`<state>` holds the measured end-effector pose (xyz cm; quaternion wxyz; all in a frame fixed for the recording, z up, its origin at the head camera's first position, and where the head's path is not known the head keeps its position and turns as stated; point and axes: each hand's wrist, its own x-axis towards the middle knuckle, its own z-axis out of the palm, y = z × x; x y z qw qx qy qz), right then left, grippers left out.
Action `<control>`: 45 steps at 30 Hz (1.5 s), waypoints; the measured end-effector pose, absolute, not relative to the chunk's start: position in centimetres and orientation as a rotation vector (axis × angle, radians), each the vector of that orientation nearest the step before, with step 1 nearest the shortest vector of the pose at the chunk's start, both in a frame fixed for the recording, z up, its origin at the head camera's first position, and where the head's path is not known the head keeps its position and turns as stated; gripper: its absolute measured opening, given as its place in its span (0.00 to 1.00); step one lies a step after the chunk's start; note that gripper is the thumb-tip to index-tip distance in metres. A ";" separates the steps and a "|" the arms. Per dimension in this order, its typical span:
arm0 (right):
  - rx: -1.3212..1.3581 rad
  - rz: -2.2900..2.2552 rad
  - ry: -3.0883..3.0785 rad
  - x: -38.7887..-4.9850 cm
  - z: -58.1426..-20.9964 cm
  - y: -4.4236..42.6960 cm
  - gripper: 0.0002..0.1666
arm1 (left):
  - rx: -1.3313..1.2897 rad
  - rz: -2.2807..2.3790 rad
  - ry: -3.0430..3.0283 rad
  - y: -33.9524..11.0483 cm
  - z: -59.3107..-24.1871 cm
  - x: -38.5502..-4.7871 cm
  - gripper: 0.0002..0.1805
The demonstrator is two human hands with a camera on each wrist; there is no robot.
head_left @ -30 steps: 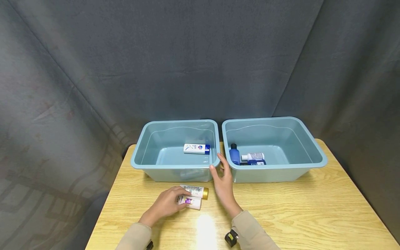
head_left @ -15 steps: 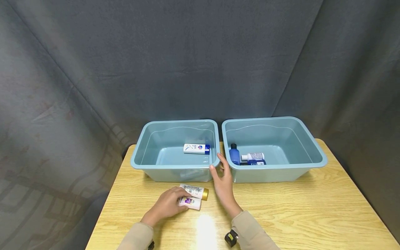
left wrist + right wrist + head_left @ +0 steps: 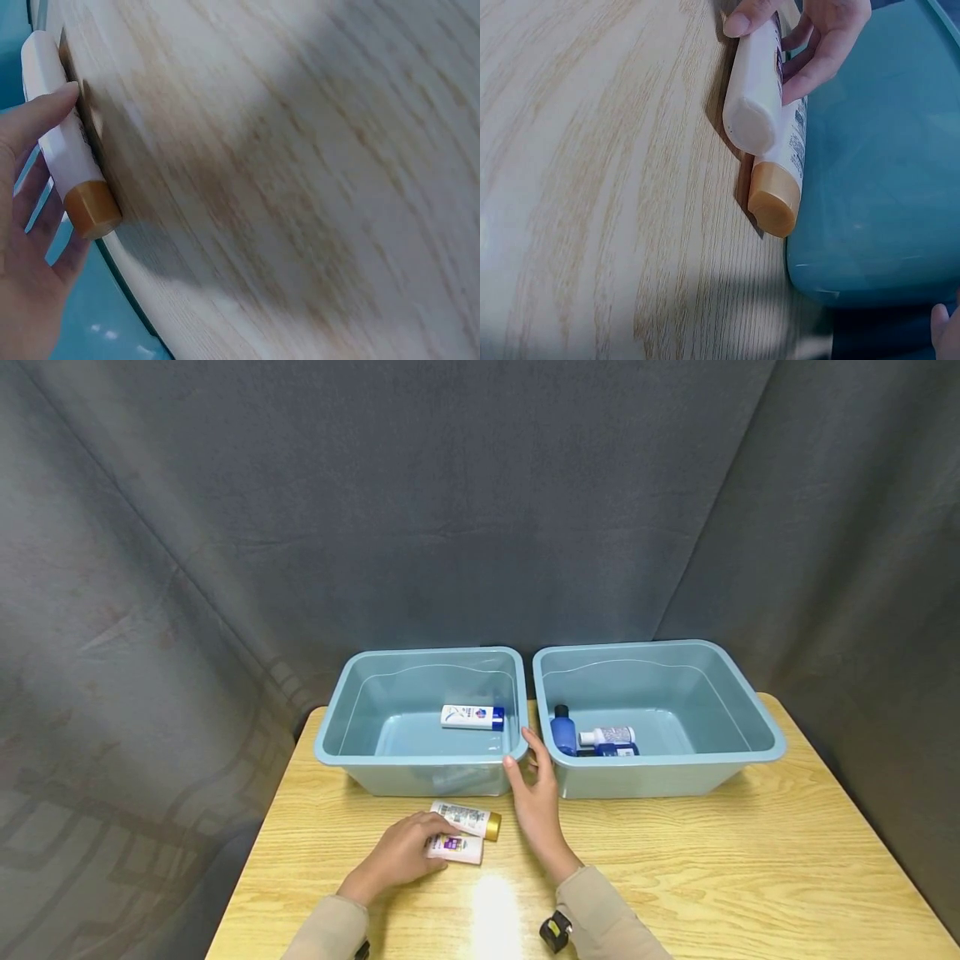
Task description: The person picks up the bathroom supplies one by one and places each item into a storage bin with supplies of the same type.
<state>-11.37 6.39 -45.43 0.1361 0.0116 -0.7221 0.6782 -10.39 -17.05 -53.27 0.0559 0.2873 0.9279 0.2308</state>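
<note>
The left hand [image 3: 402, 850] pinches the purple-labelled bottle [image 3: 465, 850]; lifting could roll the tube [image 3: 467, 817] beyond that hand. The right hand [image 3: 537, 803] is spread.

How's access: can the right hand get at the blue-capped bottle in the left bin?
Probably yes: the right hand is at the left bin; its wall stands between, but nothing covers the blue-capped bottle from above.

White glare on the wooden tabletop [image 3: 720, 860], dim grey curtain [image 3: 450, 510], wrist views duller (and softly shadowed)
</note>
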 end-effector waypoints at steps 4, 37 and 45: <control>0.021 1.963 -2.101 -11.5 -45.5 6.3 0.31 | 0.891 0.680 2.843 -17.0 -53.3 -10.2 0.25; -0.102 2.051 -2.125 -12.3 -46.2 6.3 0.30 | 0.842 0.776 2.775 -16.8 -53.1 -9.3 0.28; -0.109 2.071 -2.123 -11.5 -44.0 6.1 0.30 | 0.823 0.809 2.810 -16.9 -52.1 -9.0 0.28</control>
